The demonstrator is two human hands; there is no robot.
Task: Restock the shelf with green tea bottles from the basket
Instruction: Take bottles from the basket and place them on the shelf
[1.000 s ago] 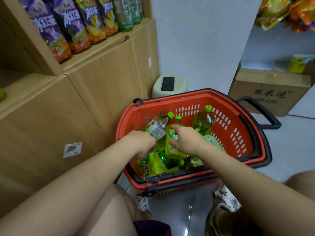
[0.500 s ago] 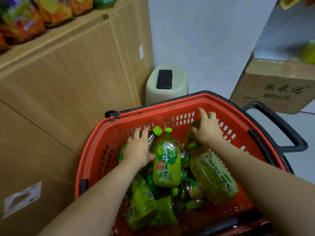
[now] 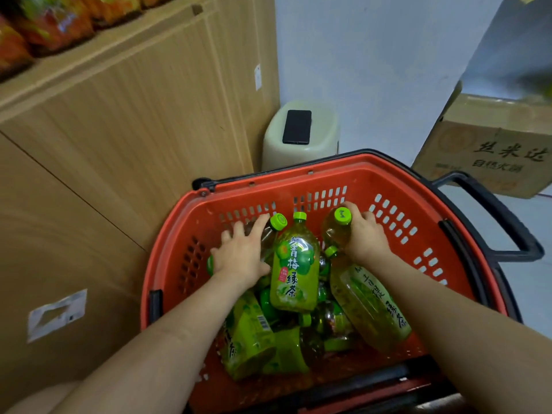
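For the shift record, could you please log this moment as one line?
stage: picking | left hand: on bottle | right hand: gripping bottle neck | basket: bottles inside | shelf: not restocked yet

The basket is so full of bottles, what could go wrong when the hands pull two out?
The middle bottle leans between the left hand and right hand, so it may topple once its neighbours lift. The right hand grips near the cap, so that heavy bottle might slip back into the basket.
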